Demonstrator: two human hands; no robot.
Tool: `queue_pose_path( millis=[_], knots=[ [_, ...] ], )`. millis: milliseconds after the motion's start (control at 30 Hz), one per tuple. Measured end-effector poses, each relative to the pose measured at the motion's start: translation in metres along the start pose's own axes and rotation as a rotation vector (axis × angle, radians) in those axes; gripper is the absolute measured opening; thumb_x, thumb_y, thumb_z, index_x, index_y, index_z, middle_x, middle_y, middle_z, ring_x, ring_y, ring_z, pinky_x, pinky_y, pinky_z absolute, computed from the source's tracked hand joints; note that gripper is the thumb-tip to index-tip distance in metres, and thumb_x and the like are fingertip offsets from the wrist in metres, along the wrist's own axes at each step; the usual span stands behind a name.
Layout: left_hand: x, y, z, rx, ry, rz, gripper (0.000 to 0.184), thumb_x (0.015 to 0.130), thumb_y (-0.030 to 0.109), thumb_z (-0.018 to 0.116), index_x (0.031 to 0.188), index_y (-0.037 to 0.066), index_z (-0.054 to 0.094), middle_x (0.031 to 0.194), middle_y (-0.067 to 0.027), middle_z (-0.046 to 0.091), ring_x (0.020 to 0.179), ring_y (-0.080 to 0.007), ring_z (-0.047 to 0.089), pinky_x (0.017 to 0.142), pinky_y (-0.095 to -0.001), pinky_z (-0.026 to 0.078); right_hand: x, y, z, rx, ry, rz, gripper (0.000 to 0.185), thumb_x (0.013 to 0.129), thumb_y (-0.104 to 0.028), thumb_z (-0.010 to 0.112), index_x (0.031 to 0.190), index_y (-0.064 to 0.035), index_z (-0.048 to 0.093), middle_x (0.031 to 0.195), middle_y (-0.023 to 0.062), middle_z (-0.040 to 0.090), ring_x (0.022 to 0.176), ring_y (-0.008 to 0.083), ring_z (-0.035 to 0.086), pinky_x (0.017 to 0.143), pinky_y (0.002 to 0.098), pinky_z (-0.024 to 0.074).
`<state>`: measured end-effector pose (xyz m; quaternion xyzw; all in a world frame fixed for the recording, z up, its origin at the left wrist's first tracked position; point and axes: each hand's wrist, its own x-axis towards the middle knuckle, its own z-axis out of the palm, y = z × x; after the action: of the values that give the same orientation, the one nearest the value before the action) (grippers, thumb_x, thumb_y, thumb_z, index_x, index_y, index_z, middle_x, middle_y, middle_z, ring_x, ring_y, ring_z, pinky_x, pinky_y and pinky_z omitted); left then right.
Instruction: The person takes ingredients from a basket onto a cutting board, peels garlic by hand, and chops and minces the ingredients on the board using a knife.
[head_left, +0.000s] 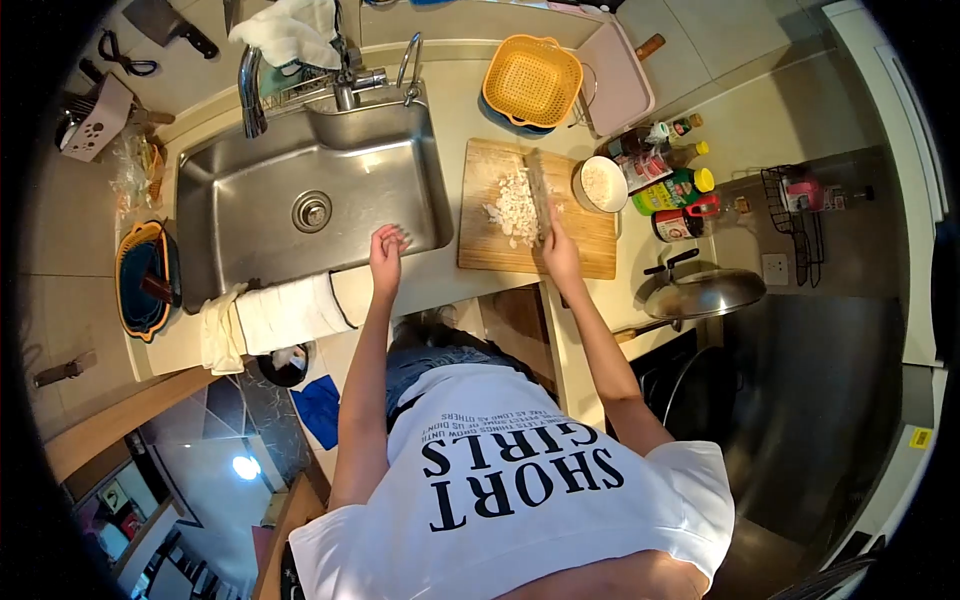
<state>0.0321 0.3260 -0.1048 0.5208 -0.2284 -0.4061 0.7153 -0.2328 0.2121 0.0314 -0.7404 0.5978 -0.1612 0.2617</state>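
Note:
My right hand (562,257) is closed round the handle of a cleaver (540,192), whose blade stands on edge over the wooden cutting board (595,250). Beside the blade, to its left, lies a heap of pale chopped food (514,208), too small to name. My left hand (387,258) hovers at the front right of the sink, fingers loosely bent and apart, holding nothing that I can see. A white bowl (603,186) with pale bits in it sits at the board's right edge.
Left of the board is a steel sink (250,170) with a faucet (252,95). Behind stands a yellow colander (533,80). Several sauce bottles (676,190) line the right side, near a lidded pan (706,294). Towels (290,313) hang over the front edge.

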Motion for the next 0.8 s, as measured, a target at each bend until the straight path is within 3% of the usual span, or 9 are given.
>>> queue_pose_path(
  millis=[67,233,300,467,567,667,700,800],
  knots=[
    [-0.003,-0.001,-0.002,0.022,0.000,0.004,0.022,0.091,0.010,0.039,0.112,0.001,0.041,0.103,-0.0092,0.049,0.092,-0.0162,0.053,0.081,-0.0305,0.048,0.008,0.016,0.010,-0.092,-0.037,-0.107,0.058,0.083,-0.004,0.038,0.135,-0.0258,0.025,0.075,0.0267,0.054,0.058,0.0344,0.055,0.056,0.0370,0.0429],
    [-0.001,-0.006,-0.007,-0.040,-0.016,-0.008,0.026,0.091,0.013,0.041,0.115,0.003,0.040,0.101,-0.0068,0.048,0.094,-0.0157,0.051,0.081,-0.0305,0.045,0.007,0.020,0.005,-0.008,0.050,-0.063,0.056,0.084,-0.004,0.038,0.135,-0.0238,0.027,0.077,0.0274,0.054,0.061,0.0357,0.054,0.057,0.0367,0.0428],
    [0.000,-0.006,-0.008,-0.022,-0.038,0.007,0.025,0.091,0.014,0.040,0.114,0.003,0.041,0.101,-0.0060,0.048,0.094,-0.0151,0.050,0.081,-0.0312,0.045,0.011,0.028,0.005,-0.018,0.055,-0.238,0.055,0.085,-0.005,0.037,0.135,-0.0237,0.025,0.077,0.0281,0.054,0.060,0.0380,0.054,0.055,0.0378,0.0424],
    [0.006,-0.008,-0.009,-0.046,-0.049,-0.024,0.023,0.091,0.008,0.037,0.112,0.002,0.040,0.103,-0.0080,0.048,0.095,-0.0160,0.049,0.083,-0.0321,0.047,0.010,0.031,-0.002,-0.093,0.063,-0.088,0.054,0.085,-0.005,0.038,0.135,-0.0225,0.026,0.074,0.0287,0.054,0.061,0.0389,0.055,0.055,0.0399,0.0418],
    [0.004,-0.008,-0.011,-0.017,-0.055,-0.039,0.024,0.091,0.010,0.038,0.113,0.002,0.039,0.103,-0.0089,0.047,0.094,-0.0153,0.050,0.084,-0.0331,0.047,0.009,0.034,-0.007,0.021,0.075,-0.135,0.055,0.085,-0.008,0.039,0.135,-0.0244,0.025,0.070,0.0280,0.054,0.057,0.0389,0.054,0.054,0.0415,0.0418],
    [0.004,-0.008,-0.011,-0.071,-0.045,-0.041,0.027,0.092,0.014,0.039,0.116,0.001,0.039,0.102,-0.0078,0.049,0.095,-0.0155,0.051,0.083,-0.0308,0.046,0.010,0.041,0.003,-0.092,0.078,-0.152,0.054,0.085,-0.008,0.039,0.135,-0.0231,0.026,0.069,0.0276,0.053,0.057,0.0391,0.054,0.054,0.0412,0.0420],
    [0.003,-0.007,-0.009,-0.069,-0.054,-0.060,0.027,0.092,0.014,0.039,0.116,0.001,0.039,0.102,-0.0078,0.049,0.095,-0.0155,0.051,0.083,-0.0308,0.046,0.014,0.047,0.005,-0.068,0.145,-0.255,0.055,0.084,-0.007,0.039,0.135,-0.0237,0.025,0.069,0.0276,0.053,0.058,0.0394,0.054,0.055,0.0414,0.0423],
    [0.002,0.003,-0.006,-0.063,-0.069,-0.067,0.027,0.092,0.015,0.039,0.115,0.001,0.039,0.102,-0.0079,0.049,0.095,-0.0156,0.052,0.083,-0.0306,0.046,0.015,0.024,-0.015,-0.033,0.054,-0.039,0.055,0.084,-0.007,0.039,0.135,-0.0240,0.025,0.070,0.0282,0.053,0.061,0.0399,0.054,0.058,0.0415,0.0427]
  ],
)
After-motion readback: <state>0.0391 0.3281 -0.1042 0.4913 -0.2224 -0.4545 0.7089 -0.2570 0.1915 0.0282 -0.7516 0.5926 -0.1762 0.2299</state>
